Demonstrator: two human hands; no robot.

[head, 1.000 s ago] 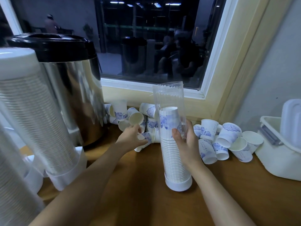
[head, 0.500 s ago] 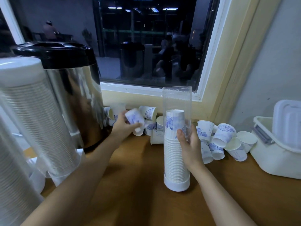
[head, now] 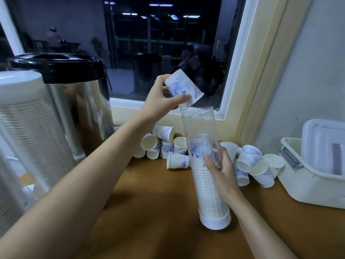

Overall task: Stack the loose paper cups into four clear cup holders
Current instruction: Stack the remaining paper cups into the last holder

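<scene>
step: cup insertion | left grip (head: 158, 101) pinches tilted, mouth-down paper cup (head: 182, 89) just above clear cup holder (head: 199, 124), frame centre | right grip (head: 222, 171) clasps holder | next, likely: level cup, release onto stack

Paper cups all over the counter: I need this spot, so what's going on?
A person is filling a clear cup holder with loose paper cups. The left hand holds one cup upside down, above the holder's open top. The right hand grips the holder, steadying it on the counter. It is roughly half full; more cups lie below the window.
</scene>
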